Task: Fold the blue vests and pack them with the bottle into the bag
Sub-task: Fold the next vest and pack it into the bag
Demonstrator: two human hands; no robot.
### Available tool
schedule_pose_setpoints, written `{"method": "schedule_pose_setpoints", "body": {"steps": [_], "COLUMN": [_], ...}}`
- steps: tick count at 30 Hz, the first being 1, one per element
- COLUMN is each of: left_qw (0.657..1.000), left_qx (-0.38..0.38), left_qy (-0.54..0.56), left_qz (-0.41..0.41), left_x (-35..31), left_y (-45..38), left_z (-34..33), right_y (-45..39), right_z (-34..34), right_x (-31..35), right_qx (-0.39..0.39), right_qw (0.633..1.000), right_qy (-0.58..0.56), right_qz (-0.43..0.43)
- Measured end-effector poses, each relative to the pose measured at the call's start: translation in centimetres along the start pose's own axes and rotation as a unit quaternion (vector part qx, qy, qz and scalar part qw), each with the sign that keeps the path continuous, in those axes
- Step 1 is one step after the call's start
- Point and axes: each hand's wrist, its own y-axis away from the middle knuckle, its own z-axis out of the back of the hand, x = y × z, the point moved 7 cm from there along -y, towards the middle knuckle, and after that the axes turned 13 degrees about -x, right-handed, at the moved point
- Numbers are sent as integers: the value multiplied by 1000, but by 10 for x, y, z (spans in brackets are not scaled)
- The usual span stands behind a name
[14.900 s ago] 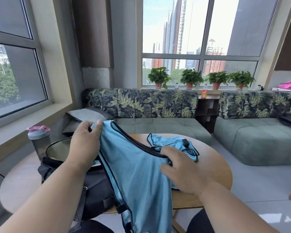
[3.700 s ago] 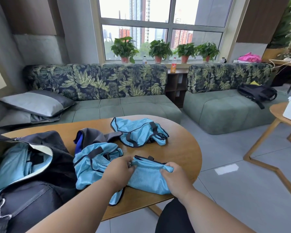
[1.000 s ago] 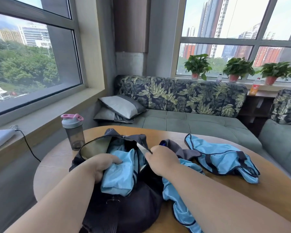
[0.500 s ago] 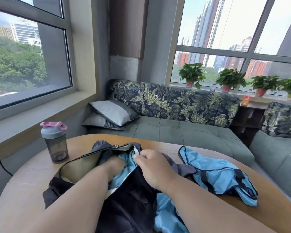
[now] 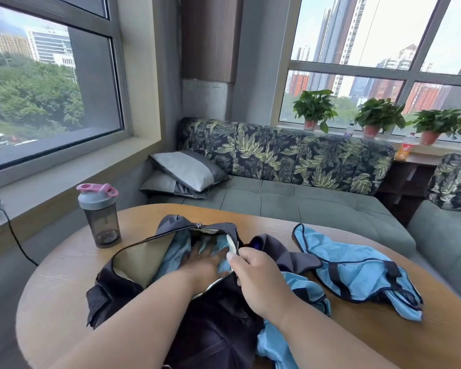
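**Left hand inside the open bag, right hand holding its rim**

The dark bag lies on the round wooden table with its zipped mouth spread wide. The left hand reaches into the opening, fingers extended and laid flat on the blue vest already inside; nothing is curled round the cloth. Immediately right of that hand, the right hand pinches the pale inner edge of the bag's rim between thumb and curled fingers, keeping the opening lifted.

Just beside the right wrist, on its outer side, a second blue vest lies crumpled against the bag, partly hidden under the forearm. Further right of the grip, a third blue vest with dark trim lies loosely on the table, apart from the bag. A grey cloth piece lies between the bag's mouth and that vest.

To the far left of both hands, the bottle, smoky grey with a pink-capped lid, stands upright on the table, well apart from the bag. Beyond the table a leaf-patterned sofa carries grey pillows.
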Motion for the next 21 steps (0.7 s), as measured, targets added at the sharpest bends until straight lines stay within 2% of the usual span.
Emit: {"method": "schedule_pose_setpoints", "body": {"steps": [2,4,6,8,10,13,15,19,21], "left_qw": [999,999,999,996,992,998,997,965,934], "left_qx": [27,17,-18,-87,-117,-12,-5,-153,-264], "left_qy": [-24,-37,-22,1,28,17,39,180,209], "left_qz": [0,-12,-18,-15,26,65,72,113,120], "left_x": [-1,1,3,9,24,39,41,28,11], "left_y": [-1,-2,-2,2,9,29,41,60,84], "left_z": [-13,-17,-12,1,5,-14,-14,27,57], "right_y": [3,7,13,19,25,39,51,75,88], "right_z": [-2,-1,3,11,20,41,57,105,130], "right_x": [-1,-4,-6,-11,-20,-37,-50,-92,-116], "right_qx": [9,12,10,6,-9,-42,-57,-116,-142], "right_qw": [1000,1000,1000,999,997,993,992,982,975], "right_qy": [14,20,7,-25,-41,-58,-51,-14,4], "right_qz": [-5,-10,-17,-38,-60,-93,-104,-146,-172]}}
